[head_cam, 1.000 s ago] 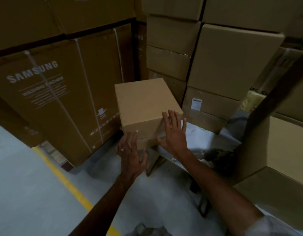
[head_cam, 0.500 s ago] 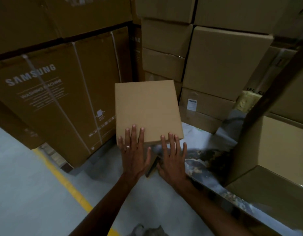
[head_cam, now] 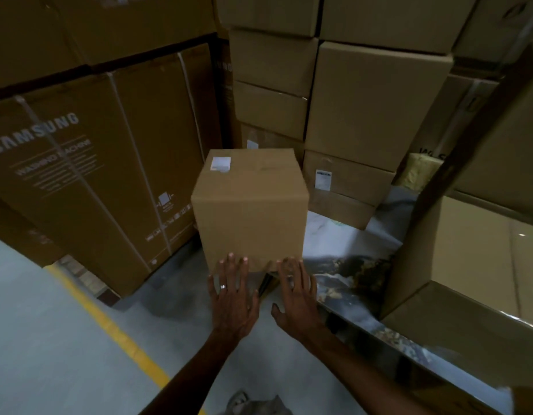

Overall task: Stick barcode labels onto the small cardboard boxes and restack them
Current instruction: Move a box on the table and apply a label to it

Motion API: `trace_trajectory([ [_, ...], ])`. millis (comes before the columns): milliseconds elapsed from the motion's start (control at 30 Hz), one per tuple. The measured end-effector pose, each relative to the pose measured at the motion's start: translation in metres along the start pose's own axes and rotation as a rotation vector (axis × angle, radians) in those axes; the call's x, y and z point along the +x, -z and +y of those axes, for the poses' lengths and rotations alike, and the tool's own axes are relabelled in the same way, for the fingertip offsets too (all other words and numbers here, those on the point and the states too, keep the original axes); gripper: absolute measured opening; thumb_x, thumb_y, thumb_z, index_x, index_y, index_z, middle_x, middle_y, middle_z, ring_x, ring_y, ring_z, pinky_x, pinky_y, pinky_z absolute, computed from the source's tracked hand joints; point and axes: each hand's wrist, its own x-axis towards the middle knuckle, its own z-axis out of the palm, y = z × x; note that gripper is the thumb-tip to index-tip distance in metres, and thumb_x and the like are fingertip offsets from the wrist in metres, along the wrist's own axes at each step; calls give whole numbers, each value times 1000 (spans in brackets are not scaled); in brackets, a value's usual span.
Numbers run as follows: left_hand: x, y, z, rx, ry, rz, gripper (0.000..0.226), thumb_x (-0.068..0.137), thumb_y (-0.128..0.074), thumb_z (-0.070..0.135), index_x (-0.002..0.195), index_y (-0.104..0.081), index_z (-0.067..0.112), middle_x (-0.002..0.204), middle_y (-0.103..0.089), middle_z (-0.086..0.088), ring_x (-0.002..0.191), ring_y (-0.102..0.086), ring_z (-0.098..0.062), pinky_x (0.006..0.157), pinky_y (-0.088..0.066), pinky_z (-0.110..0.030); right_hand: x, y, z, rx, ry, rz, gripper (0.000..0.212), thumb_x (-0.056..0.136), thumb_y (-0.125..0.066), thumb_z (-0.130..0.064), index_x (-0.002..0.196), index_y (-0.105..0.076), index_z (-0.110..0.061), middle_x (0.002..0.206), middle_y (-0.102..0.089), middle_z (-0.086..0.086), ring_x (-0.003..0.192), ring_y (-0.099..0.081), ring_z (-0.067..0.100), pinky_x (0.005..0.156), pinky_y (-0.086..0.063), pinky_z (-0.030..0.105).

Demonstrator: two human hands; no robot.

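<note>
so, at this mark we had both hands out flat, fingers straight and spread, nothing gripped. left hand (head_cam: 233, 298) had its fingertips on the lower front edge of the small box (head_cam: 250, 211); a ring showed on one finger. right hand (head_cam: 298, 295) lay beside it, fingertips at the same lower edge toward the box's right corner. contact looked like a push or steadying touch, not a hold; we could not tell how hard either hand pressed.

box sat directly ahead of the hands and slightly above them, at the near end of the metal table (head_cam: 364, 283), with its front face toward us. both hands were about equally near, the left more under the middle of the face, the right at the corner. box looked roughly cubic, no clear long axis.

white label (head_cam: 220, 164) was already on the top face, far left corner. another labelled box (head_cam: 346, 178) sat behind and right, at the foot of the stacked cartons (head_cam: 376, 103). large washing machine carton (head_cam: 88, 175) stood left, on the floor with its yellow line (head_cam: 109, 324).

judgement: labelling done for this box; restacking remained. next move would need the hands to shift from the front edge to the sides or underneath for a lift.
</note>
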Motion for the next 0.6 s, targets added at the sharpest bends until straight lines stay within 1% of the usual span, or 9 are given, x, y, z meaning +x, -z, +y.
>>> trace_trajectory([
  [100,1,0,0,-36,10,-13,82,93,-41,51,163,-16,17,170,-11,-16,154,-21,-39,118,-21,-65,17,19,-8,81,72,72,87,82,-65,-33,158,-27,-14,162,-30,15,151,-25,38,114,-32,60],
  [167,4,8,2,-87,40,15,80,93,-43,49,162,-23,14,167,-19,-19,150,-28,-42,115,-27,-66,34,40,-23,137,118,161,77,84,-66,-28,154,-36,-13,156,-38,14,146,-33,35,115,-33,56],
  [233,8,21,5,-164,74,104,79,92,-42,50,159,-27,14,162,-26,-22,145,-33,-44,110,-33,-65,50,64,-43,153,177,298,70,83,-69,-26,147,-44,-12,147,-47,15,138,-40,33,111,-35,53],
  [300,13,36,7,-234,69,251,78,90,-47,50,156,-31,11,157,-31,-24,142,-35,-44,108,-36,-62,66,88,-64,213,233,393,61,85,-67,-27,142,-50,-13,144,-47,14,135,-39,29,113,-30,45],
  [367,21,53,10,-237,46,378,77,91,-47,51,153,-38,7,155,-32,-26,141,-35,-44,108,-34,-58,86,107,-75,273,255,360,57,88,-64,-30,142,-50,-16,147,-43,13,139,-34,28,116,-25,42],
  [433,37,71,9,-222,41,422,75,94,-45,50,154,-39,7,158,-29,-24,144,-31,-42,112,-29,-56,109,114,-78,268,223,271,58,93,-61,-34,146,-46,-15,153,-38,16,143,-31,31,118,-22,45],
  [533,66,92,-2,-190,73,390,70,95,-42,45,158,-32,17,166,-19,-18,153,-19,-40,119,-17,-60,132,99,-72,164,158,91,64,100,-53,-46,154,-33,-16,159,-31,18,147,-29,35,122,-21,51],
  [567,76,98,-9,-185,76,378,68,95,-38,47,157,-35,18,166,-22,-16,153,-17,-40,119,-15,-63,133,91,-69,89,166,54,68,101,-49,-53,156,-30,-17,161,-29,18,148,-27,36,123,-18,51],
  [600,83,102,-17,-195,70,371,67,94,-36,48,154,-40,19,164,-28,-15,153,-18,-40,119,-16,-66,131,82,-65,4,193,39,73,100,-46,-59,157,-27,-19,162,-27,18,149,-26,36,123,-14,51],
])
